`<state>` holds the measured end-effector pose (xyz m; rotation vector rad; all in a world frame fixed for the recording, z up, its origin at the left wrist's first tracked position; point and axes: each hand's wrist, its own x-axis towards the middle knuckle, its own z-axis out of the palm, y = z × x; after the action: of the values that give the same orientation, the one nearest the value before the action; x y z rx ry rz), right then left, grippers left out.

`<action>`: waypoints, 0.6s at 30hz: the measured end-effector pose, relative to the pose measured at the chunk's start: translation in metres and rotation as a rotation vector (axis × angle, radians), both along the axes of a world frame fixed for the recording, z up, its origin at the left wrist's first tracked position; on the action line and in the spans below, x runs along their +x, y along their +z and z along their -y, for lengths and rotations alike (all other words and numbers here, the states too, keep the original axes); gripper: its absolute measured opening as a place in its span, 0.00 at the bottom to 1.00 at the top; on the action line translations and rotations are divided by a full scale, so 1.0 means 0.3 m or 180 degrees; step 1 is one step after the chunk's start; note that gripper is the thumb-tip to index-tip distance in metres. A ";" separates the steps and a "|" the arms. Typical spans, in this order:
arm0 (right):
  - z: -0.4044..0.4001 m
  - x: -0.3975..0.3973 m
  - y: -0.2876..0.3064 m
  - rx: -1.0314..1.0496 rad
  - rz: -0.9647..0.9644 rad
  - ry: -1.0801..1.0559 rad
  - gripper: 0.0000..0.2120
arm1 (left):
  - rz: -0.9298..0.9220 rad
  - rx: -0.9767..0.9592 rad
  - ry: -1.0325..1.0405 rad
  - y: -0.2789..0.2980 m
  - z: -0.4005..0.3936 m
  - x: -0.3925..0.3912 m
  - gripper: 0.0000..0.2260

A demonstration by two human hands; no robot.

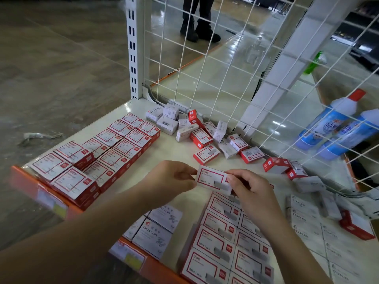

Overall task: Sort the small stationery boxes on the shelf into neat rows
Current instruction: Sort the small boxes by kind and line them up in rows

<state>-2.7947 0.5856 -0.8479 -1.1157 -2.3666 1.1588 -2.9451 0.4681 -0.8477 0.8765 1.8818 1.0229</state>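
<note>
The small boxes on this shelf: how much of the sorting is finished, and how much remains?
Done: red boxes stand in two neat rows at the left, and another block in rows lies at the front. In hand: the left hand and right hand hold one red-and-white box above that block. Left: a loose pile by the wire grid.
</note>
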 end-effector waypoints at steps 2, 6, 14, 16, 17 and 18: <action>0.004 -0.007 -0.004 -0.0176 -0.0039 -0.0126 0.07 | -0.0097 -0.0024 0.0081 -0.010 -0.006 0.008 0.12; 0.015 -0.005 -0.018 -0.0304 -0.0227 -0.0234 0.08 | -0.0217 -0.0082 0.0294 -0.031 -0.018 0.018 0.12; 0.025 0.011 -0.022 -0.0293 0.0049 0.0002 0.19 | -0.0291 -0.0100 0.0431 -0.040 -0.028 0.016 0.11; 0.021 0.014 -0.026 -0.0122 0.0144 0.0014 0.19 | -0.0281 -0.0098 0.0383 -0.049 -0.031 0.025 0.09; 0.018 0.016 -0.027 -0.0059 0.0167 0.0018 0.19 | -0.0276 -0.0090 0.0353 -0.054 -0.034 0.029 0.08; 0.015 0.018 -0.029 -0.0006 0.0186 0.0022 0.19 | -0.0260 -0.0084 0.0331 -0.058 -0.037 0.033 0.06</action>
<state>-2.7894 0.5811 -0.8565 -1.1579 -2.4153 1.1460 -2.9351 0.4791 -0.8651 0.8235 2.0232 1.0357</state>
